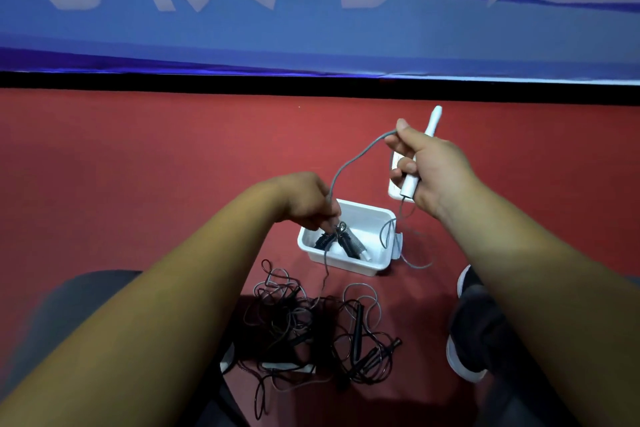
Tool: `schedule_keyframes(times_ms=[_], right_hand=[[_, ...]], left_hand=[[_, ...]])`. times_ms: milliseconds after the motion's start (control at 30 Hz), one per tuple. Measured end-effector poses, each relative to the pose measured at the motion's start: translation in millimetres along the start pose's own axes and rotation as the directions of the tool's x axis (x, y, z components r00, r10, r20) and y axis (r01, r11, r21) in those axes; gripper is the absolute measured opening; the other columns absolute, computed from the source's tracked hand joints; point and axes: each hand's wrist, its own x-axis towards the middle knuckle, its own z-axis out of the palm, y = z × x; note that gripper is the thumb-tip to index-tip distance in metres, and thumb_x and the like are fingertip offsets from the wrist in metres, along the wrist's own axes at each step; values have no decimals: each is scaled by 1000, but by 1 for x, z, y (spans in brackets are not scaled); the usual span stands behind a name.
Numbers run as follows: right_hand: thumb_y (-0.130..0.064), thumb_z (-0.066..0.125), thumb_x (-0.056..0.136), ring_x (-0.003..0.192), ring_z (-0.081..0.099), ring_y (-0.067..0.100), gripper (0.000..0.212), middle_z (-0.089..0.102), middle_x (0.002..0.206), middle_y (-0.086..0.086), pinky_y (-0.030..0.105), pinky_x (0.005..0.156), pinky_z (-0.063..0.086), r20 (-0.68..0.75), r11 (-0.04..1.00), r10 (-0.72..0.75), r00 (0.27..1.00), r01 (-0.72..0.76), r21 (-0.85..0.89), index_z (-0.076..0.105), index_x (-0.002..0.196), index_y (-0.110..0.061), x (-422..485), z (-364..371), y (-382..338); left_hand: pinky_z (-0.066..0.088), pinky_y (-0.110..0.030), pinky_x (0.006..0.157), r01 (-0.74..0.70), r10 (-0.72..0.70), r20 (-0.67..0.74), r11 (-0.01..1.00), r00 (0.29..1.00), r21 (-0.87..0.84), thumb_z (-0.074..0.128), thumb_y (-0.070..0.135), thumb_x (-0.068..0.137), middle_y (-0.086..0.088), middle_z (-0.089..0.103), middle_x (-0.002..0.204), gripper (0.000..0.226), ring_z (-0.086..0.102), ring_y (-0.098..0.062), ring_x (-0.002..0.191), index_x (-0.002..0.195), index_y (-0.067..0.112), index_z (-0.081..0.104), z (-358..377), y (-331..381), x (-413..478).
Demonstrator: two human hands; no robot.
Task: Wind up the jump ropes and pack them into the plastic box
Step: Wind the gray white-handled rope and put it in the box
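- The grey plastic jump-rope cord (356, 156) arcs through the middle of the frame between both hands. Its tail drops past the box towards the floor, and a loop hangs over the box's right rim.
- The right hand (427, 172), right of centre, has its fingers curled round the two white stick handles (434, 120). Thumb and forefinger pinch the cord's upper end.
- The left hand (306, 201) is blurred. Its fingers seem closed on the cord just above the box.
- The small white rectangular plastic box (349, 262) sits on the red floor (138, 166) below the hands. It holds one wound rope with black ribbed grips (346, 241).
- Risk: the trailing tail runs down beside the heap of tangled black ropes (304, 326) at lower centre. Pulling could snag it and drag the heap along.
- Risk: the draped loop could catch the rim and tip or shift the light box.
- Risk: loose turns could spring open if either pinch slackens.
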Motion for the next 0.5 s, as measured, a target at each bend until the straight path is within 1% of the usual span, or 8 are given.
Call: schedule_keyframes(times_ms=[67, 167, 233, 300, 333, 400, 467, 500], right_hand=[[-33, 73, 101, 46, 43, 7, 15, 81, 94, 1, 24, 49, 48, -9, 999, 2, 1000, -2, -33, 71, 107, -18, 3, -2, 3], [-34, 62, 108, 55, 61, 11, 23, 82, 100, 5, 26, 52, 55, -13, 989, 46, 999, -48, -141, 71, 114, -14, 8, -6, 10], [-31, 56, 110, 61, 67, 14, 24, 82, 97, 4, 27, 51, 56, -32, 959, 112, 993, -117, -259, 69, 114, -11, 10, -7, 16], [-27, 56, 109, 68, 69, 16, 23, 81, 93, 1, 26, 53, 57, -40, 899, 198, 979, -198, -391, 69, 119, -12, 8, -6, 23], [-25, 58, 106, 74, 71, 16, 22, 81, 96, -1, 27, 56, 57, -31, 859, 245, 969, -232, -457, 71, 120, -14, 5, -5, 27], [-20, 62, 102, 87, 72, 16, 20, 79, 111, -1, 28, 65, 56, 28, 783, 325, 945, -252, -568, 75, 117, -18, 0, -2, 36], [-13, 59, 101, 101, 72, 16, 23, 77, 121, -2, 28, 72, 56, 121, 754, 380, 917, -231, -615, 78, 112, -21, -7, 3, 42], [-12, 56, 103, 108, 71, 16, 26, 78, 122, -4, 28, 79, 57, 168, 748, 402, 900, -217, -628, 79, 113, -22, -11, 5, 44]], left_hand=[[60, -44, 90, -22, 22, -11, 996, 1000, -86, 57, 11, 106, -19, 78, 104, 15, 76, -34, 102, 107, 0, 67, -3, 5, -4], [64, -36, 79, -72, 64, -43, 965, 997, -252, 52, 7, 108, -12, 79, 98, 11, 77, -26, 88, 110, 2, 62, -7, 12, -5], [64, -32, 76, -108, 95, -56, 929, 994, -353, 54, 10, 108, -8, 78, 96, 12, 77, -19, 82, 111, 3, 62, -10, 18, -6], [65, -29, 74, -138, 120, -69, 879, 990, -456, 54, 11, 108, -5, 78, 92, 12, 76, -15, 78, 113, 5, 63, -12, 25, -8], [65, -29, 74, -146, 122, -79, 845, 989, -515, 53, 10, 108, -4, 78, 88, 12, 76, -14, 76, 113, 5, 62, -13, 29, -10], [65, -28, 71, -158, 110, -114, 750, 987, -643, 53, 10, 108, -3, 77, 86, 11, 77, -12, 73, 107, 6, 64, -14, 35, -13], [64, -27, 69, -174, 97, -145, 619, 985, -766, 53, 11, 108, -4, 77, 85, 14, 76, -10, 72, 101, 6, 65, -16, 40, -14], [64, -27, 69, -183, 90, -159, 544, 983, -819, 53, 11, 108, -5, 77, 84, 14, 77, -10, 72, 102, 5, 64, -18, 41, -15]])
